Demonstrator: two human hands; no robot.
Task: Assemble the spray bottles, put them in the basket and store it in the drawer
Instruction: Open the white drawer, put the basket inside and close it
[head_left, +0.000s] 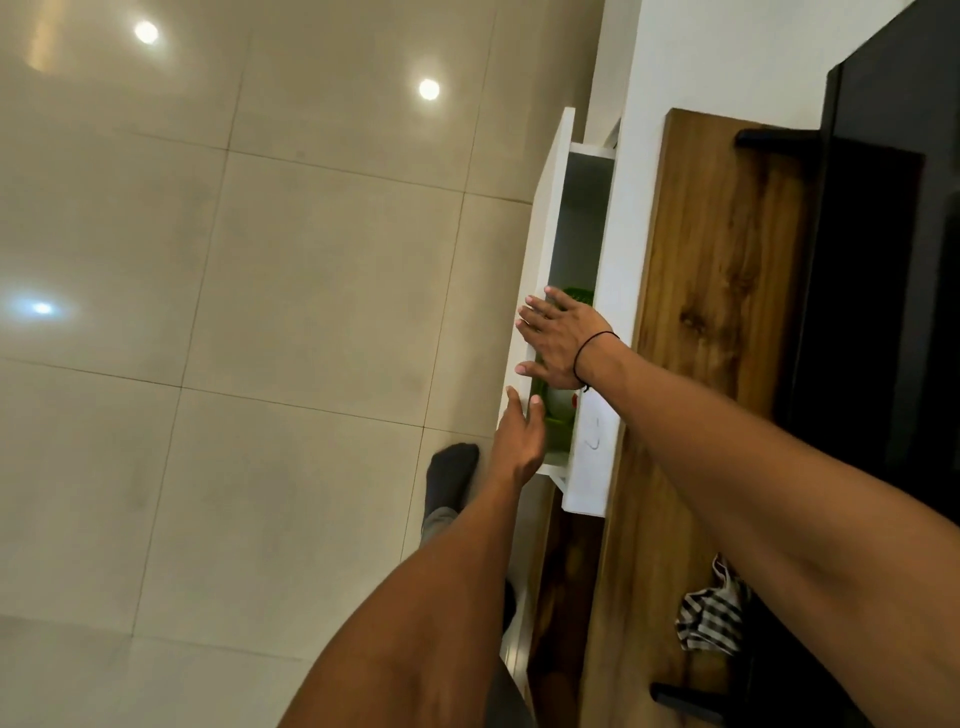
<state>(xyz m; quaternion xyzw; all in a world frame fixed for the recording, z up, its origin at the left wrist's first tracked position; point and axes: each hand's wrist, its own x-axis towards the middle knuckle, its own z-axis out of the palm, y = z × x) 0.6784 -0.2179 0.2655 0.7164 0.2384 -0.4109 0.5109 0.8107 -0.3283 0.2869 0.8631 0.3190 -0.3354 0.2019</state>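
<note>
A white drawer (545, 218) stands pulled out from the wooden cabinet. Inside it lies a green basket (558, 434), mostly hidden by my hands; a small red bit shows at its right side. The spray bottles cannot be made out. My right hand (553, 340) is spread flat over the drawer's top rim, fingers apart, above the basket. Resting against the drawer's front panel near its lower end is my left hand (519, 439), fingers extended and holding nothing.
A wooden cabinet top (717, 291) runs along the right, with a black TV (883, 260) on stands and a striped cloth (709, 618). Beige floor tiles (260, 312) fill the left. My socked foot (449, 475) stands beside the drawer.
</note>
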